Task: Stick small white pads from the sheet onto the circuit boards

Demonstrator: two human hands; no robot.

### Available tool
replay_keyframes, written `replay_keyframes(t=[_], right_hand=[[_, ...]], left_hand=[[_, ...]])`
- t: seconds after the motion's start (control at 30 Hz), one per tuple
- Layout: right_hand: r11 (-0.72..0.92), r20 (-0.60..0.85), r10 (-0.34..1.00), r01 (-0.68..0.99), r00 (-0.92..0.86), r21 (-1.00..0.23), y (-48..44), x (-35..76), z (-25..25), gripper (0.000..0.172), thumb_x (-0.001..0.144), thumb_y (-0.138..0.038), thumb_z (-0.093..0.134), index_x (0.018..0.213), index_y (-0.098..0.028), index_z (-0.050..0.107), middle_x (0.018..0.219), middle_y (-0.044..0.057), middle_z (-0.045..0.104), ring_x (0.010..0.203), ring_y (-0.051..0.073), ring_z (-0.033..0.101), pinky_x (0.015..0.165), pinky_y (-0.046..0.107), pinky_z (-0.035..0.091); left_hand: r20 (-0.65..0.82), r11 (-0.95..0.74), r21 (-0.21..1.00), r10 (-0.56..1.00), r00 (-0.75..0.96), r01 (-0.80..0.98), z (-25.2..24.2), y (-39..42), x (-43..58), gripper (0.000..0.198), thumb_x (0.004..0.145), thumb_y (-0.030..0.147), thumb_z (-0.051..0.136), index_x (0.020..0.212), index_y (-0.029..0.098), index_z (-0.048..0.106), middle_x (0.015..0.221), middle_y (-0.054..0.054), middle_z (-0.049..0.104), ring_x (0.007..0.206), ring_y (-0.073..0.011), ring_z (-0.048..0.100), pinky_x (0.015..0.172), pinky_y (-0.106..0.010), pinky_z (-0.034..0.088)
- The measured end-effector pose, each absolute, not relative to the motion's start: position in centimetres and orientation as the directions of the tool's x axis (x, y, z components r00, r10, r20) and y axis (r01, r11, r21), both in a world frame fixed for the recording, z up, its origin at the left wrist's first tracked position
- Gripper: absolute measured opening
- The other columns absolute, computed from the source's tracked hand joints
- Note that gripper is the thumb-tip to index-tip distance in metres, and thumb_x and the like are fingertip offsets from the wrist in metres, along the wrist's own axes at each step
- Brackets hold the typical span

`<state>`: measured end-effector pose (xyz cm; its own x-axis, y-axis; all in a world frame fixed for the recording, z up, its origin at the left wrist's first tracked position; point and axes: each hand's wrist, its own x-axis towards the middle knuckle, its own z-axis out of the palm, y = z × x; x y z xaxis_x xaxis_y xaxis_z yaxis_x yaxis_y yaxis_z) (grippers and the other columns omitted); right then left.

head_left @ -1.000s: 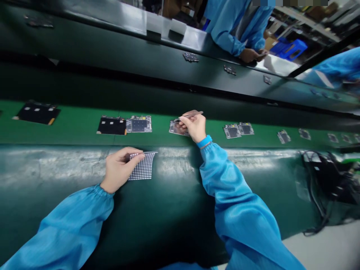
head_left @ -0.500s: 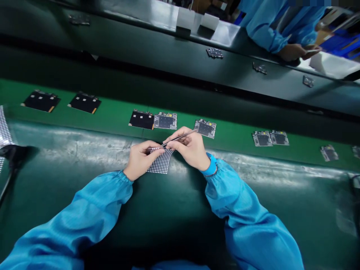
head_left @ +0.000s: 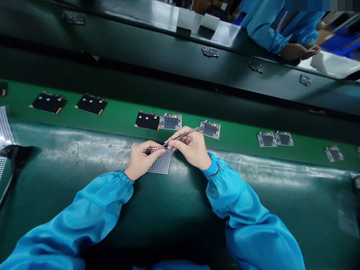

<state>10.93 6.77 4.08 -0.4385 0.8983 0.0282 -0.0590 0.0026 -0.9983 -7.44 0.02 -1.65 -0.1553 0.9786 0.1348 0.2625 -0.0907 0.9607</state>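
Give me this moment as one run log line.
Left hand: dotted sheet | Right hand: tweezers at sheet edge | Circuit boards on green belt

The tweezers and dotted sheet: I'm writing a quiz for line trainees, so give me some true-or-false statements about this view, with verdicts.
1. The right hand holds tweezers. True.
2. The left hand holds a circuit board. False: it pinches the edge of a dotted sheet.
3. The sheet lies on the green belt. False: it lies on the dark green surface in front of the belt.
4. A blue strap circles the right wrist. True.
5. Circuit boards lie on the belt. True.
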Motion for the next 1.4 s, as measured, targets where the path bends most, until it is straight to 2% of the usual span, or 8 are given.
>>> replay_keyframes(t=[0.17, 0.27, 0.47, 0.63, 0.8, 1.27, 1.4], right_hand=[[0.082, 0.088, 0.964, -0.035, -0.252, -0.996, 11.5, 11.2, 2.0, 0.020, 0.080, -0.029, 0.080, 0.084, -0.016, 0.064, 0.068, 0.000, 0.070, 0.061, 0.013, 0.070, 0.054, 0.023, 0.059], [0.060, 0.061, 0.983, -0.007, -0.171, -0.998, 15.2, 11.0, -0.3, 0.024, 0.078, -0.030, 0.081, 0.084, -0.015, 0.064, 0.066, 0.000, 0.068, 0.057, 0.013, 0.069, 0.049, 0.021, 0.057], [-0.047, -0.065, 0.985, 0.114, -0.158, -0.992, 18.1, 10.2, -2.2, 0.021, 0.081, -0.028, 0.078, 0.085, -0.016, 0.062, 0.062, 0.000, 0.069, 0.047, 0.011, 0.063, 0.042, 0.019, 0.053], [-0.055, -0.074, 0.986, 0.131, -0.147, -0.990, 17.9, 10.5, -1.8, 0.011, 0.081, -0.020, 0.074, 0.082, -0.015, 0.063, 0.061, 0.000, 0.069, 0.044, 0.011, 0.062, 0.040, 0.019, 0.052], [-0.058, -0.076, 0.989, 0.138, -0.131, -0.989, 17.9, 10.9, -1.8, 0.011, 0.081, -0.018, 0.073, 0.081, -0.014, 0.063, 0.059, 0.000, 0.068, 0.044, 0.010, 0.061, 0.039, 0.017, 0.051], [-0.007, -0.024, 0.989, 0.114, -0.148, -0.993, 17.7, 13.2, -2.2, 0.025, 0.077, -0.030, 0.080, 0.086, -0.015, 0.062, 0.063, 0.001, 0.070, 0.047, 0.011, 0.062, 0.044, 0.019, 0.052], [0.142, 0.124, 0.982, 0.119, -0.142, -0.983, 17.2, 14.2, -1.0, 0.032, 0.088, -0.046, 0.071, 0.098, -0.016, 0.064, 0.084, 0.005, 0.074, 0.070, 0.016, 0.072, 0.060, 0.025, 0.059]], left_hand=[[0.139, -0.088, 0.954, 0.977, -0.163, 0.286, -1.5, 0.0, -7.4, 0.006, 0.081, 0.029, 0.081, 0.084, 0.023, 0.080, 0.082, -0.001, 0.080, 0.072, -0.0155, 0.074, 0.066, -0.026, 0.059], [0.133, -0.081, 0.955, 0.977, -0.167, 0.284, -1.8, 0.0, -7.5, 0.006, 0.081, 0.028, 0.081, 0.085, 0.024, 0.080, 0.083, -0.001, 0.080, 0.073, -0.0154, 0.075, 0.067, -0.025, 0.059], [0.131, -0.082, 0.959, 0.977, -0.166, 0.272, -2.1, -0.1, -7.5, 0.007, 0.080, 0.028, 0.082, 0.085, 0.024, 0.080, 0.084, -0.001, 0.080, 0.074, -0.0159, 0.075, 0.068, -0.026, 0.059], [0.135, -0.088, 0.959, 0.977, -0.164, 0.269, -2.2, -0.1, -7.5, 0.007, 0.080, 0.029, 0.082, 0.085, 0.025, 0.080, 0.083, 0.000, 0.080, 0.074, -0.0153, 0.075, 0.068, -0.026, 0.059], [0.124, -0.075, 0.960, 0.978, -0.165, 0.271, -2.3, -0.2, -7.6, 0.007, 0.081, 0.029, 0.081, 0.086, 0.024, 0.080, 0.084, -0.001, 0.080, 0.074, -0.0157, 0.075, 0.068, -0.026, 0.059], [0.121, -0.065, 0.952, 0.978, -0.172, 0.299, -1.4, -0.2, -7.5, 0.006, 0.081, 0.029, 0.080, 0.083, 0.023, 0.080, 0.081, -0.001, 0.080, 0.072, -0.0164, 0.074, 0.066, -0.026, 0.059], [0.114, -0.058, 0.951, 0.979, -0.171, 0.305, -1.5, -0.3, -7.5, 0.007, 0.081, 0.030, 0.080, 0.084, 0.024, 0.080, 0.083, -0.001, 0.080, 0.074, -0.0161, 0.074, 0.068, -0.026, 0.058]])
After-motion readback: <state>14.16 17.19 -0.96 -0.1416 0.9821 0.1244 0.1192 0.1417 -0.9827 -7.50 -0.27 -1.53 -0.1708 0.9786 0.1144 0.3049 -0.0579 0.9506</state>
